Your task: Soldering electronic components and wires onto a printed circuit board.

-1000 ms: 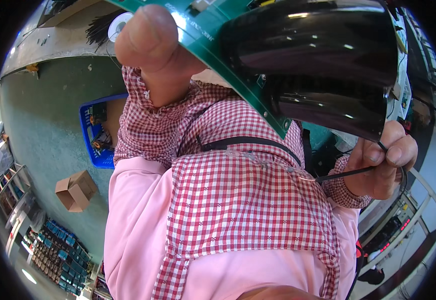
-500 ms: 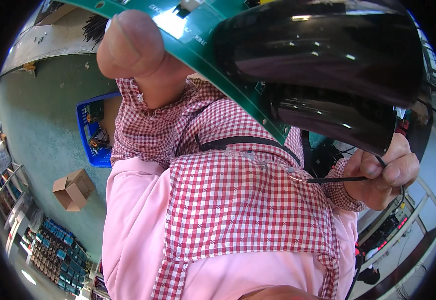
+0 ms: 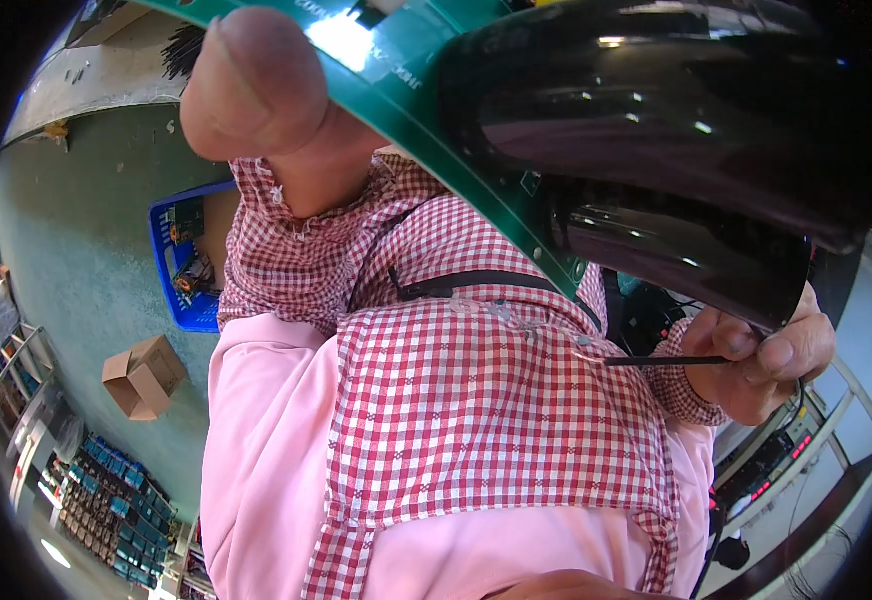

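Leftmost, at nine o'clock, lies one cardboard box (image 3: 142, 376) on the green floor (image 3: 76, 230), with one blue crate (image 3: 178, 262) just above it toward ten o'clock, holding small parts too blurred to name. Racks of blue trays (image 3: 106, 510) fill seven o'clock; they are too small to count.

At eleven o'clock the left hand (image 3: 261, 95) comes in close to the lens. Only its thumb shows, pressed flat on the edge of the board (image 3: 396, 85); the other fingers are hidden behind, so it reads as a pinch on that edge. One green board is in view, running from twelve o'clock down toward three. It looks stiff and thin, light by itself but top-heavy here, since two glossy black domes (image 3: 656, 130) sit on it at one and two o'clock. I judge it fragile at its printed face and small parts, so the bare edge, where the thumb already rests, is the sound place to hold it. The domes look slippery and poor for gripping.

Below, at the centre, one checked shirt and pink apron cover the person's body.

At three o'clock the right hand (image 3: 761, 350) is curled, thumb and forefinger pinching one thin black tie (image 3: 656, 360) that sticks out leftward. It seems light, bendy and easy to drop. The hand sits just under the lower dome, touching or nearly touching its rim.
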A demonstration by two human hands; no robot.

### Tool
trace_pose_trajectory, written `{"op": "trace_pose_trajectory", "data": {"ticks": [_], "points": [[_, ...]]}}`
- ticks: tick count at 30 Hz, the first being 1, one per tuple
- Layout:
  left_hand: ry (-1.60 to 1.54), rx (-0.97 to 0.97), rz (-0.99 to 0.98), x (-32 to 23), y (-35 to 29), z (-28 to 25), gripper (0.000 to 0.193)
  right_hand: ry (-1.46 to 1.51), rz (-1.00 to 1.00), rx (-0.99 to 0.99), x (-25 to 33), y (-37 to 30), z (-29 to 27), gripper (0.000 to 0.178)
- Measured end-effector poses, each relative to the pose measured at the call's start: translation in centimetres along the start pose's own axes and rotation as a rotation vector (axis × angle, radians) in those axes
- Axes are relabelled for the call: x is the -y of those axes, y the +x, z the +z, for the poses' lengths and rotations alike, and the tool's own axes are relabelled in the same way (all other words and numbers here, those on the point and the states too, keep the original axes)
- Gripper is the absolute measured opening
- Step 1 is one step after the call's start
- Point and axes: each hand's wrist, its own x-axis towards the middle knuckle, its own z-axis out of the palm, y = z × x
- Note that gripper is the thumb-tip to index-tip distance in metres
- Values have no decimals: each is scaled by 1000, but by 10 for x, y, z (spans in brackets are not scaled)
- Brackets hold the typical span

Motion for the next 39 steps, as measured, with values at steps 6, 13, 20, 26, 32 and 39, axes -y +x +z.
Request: {"op": "trace_pose_trajectory", "data": {"ticks": [6,13,20,26,32,39], "points": [[-6,-24,19,4,-5,-1,68,124,-2,-3,-7,-2,0,21],[-15,-43,35,2,-7,0,71,207,56,-110,-4,-3,8,16],[-27,-60,45,12,-5,8,73,252,71,-103,-5,-7,8,14],[-39,-84,54,8,-12,13,75,299,99,-138,-6,-7,12,14],[-57,-103,56,15,-12,20,77,274,62,-157,-3,-8,7,15],[-64,-131,58,12,-14,32,79,175,52,-91,0,1,8,21]]}}
